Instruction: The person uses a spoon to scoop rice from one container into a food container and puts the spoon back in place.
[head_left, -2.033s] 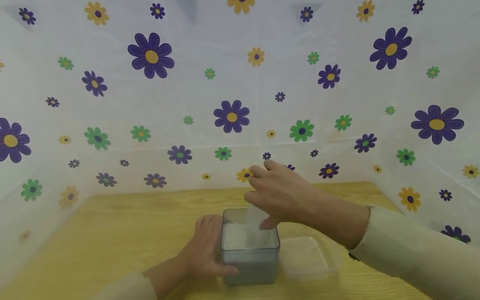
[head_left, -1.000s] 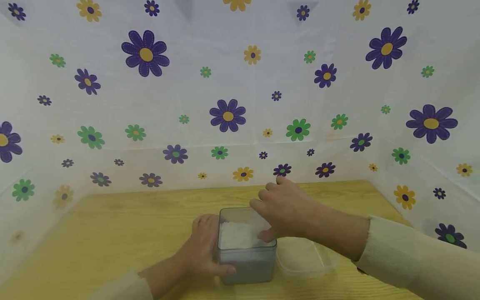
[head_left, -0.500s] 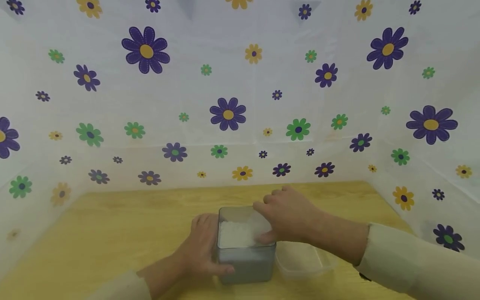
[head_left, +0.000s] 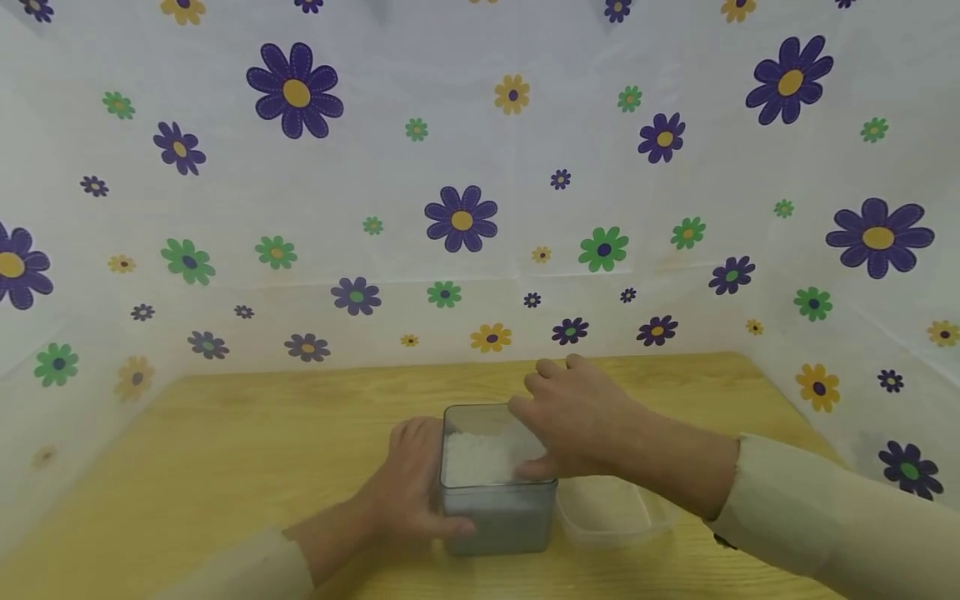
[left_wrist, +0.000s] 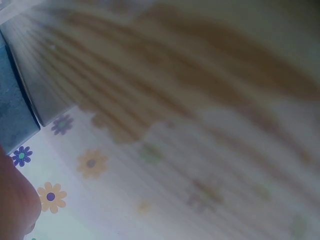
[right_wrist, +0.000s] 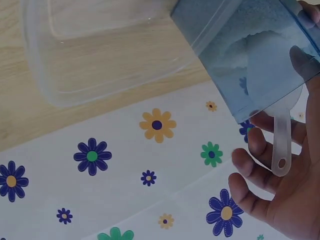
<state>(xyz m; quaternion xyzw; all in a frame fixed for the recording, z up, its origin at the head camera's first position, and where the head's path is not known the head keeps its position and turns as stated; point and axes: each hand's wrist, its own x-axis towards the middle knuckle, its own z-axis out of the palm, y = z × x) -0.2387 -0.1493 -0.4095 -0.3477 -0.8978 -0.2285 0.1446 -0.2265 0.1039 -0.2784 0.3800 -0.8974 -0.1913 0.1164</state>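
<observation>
A clear grey-blue square container (head_left: 498, 523) stands on the wooden table, partly filled with white grains or powder (head_left: 472, 460). My left hand (head_left: 408, 487) grips its left side, the thumb across the front wall. Over the right part of the rim, my right hand (head_left: 581, 421) holds a translucent white scoop (right_wrist: 281, 145) by its handle, which ends in a small hole. The scoop's round cup sits inside the container, seen through the wall in the right wrist view. From the head view, my right hand covers most of the scoop. The left wrist view catches only part of the container (left_wrist: 15, 95).
Just right of the container lies a shallow, clear plastic tub or lid (head_left: 611, 535), partly under my right forearm. The wooden table (head_left: 247, 467) is enclosed at the back and sides by a white flower-print sheet (head_left: 390, 175).
My right hand has come down and slightly right, lowering the scoop deeper into the container. My left hand keeps its hold, and the container stays in place.
</observation>
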